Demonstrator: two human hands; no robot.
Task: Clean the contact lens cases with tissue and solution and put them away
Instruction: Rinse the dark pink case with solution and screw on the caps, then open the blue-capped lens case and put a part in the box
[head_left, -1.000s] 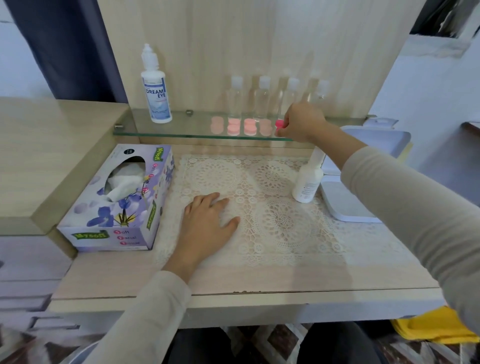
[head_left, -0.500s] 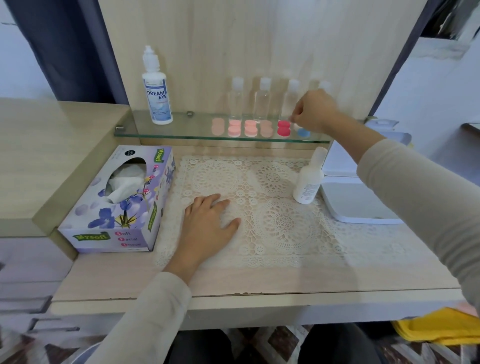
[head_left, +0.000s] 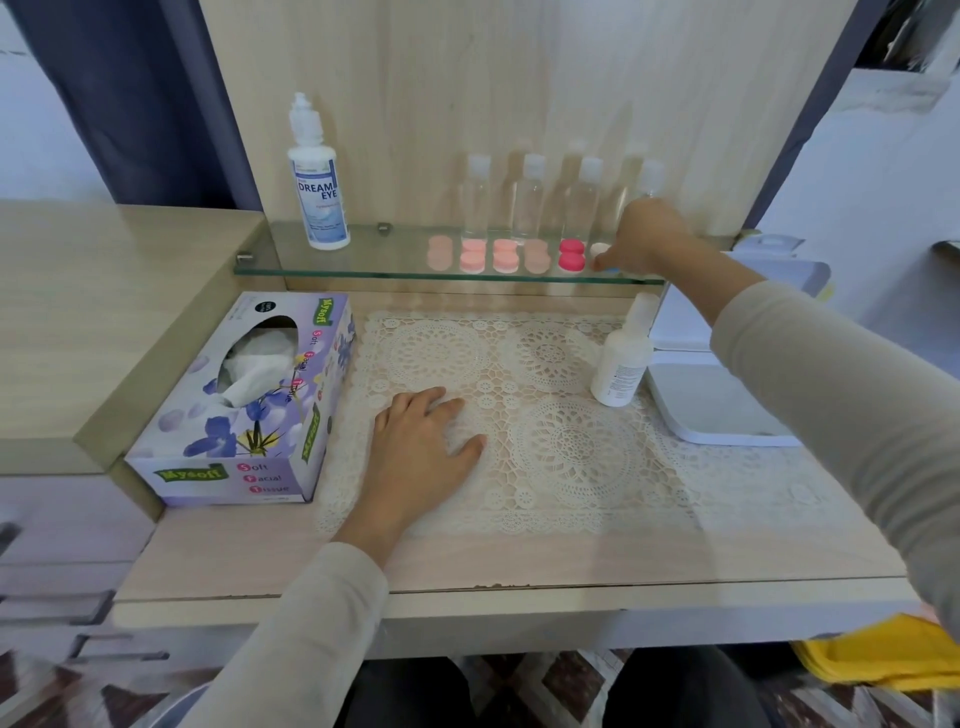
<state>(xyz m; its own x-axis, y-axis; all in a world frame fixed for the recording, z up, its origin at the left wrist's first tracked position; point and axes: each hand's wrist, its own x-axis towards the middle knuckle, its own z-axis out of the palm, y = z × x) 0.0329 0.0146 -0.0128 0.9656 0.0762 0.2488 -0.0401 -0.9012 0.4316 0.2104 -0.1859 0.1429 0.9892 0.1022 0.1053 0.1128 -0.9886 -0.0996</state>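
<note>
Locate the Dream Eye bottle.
Head view: the Dream Eye bottle stands upright at the left end of the glass shelf, left of the pink lens cases.

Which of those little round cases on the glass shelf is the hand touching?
The white-and-blue case at the row's right end, pinched by the right hand; the other cases are pink and untouched.

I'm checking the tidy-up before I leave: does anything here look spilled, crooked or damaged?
Nothing is spilled or tipped. The pink cases lie in a straight row on the glass shelf, and the right hand pinches the white-and-blue case at the row's right end. One flaw: small chips along the desk's front edge.
</note>
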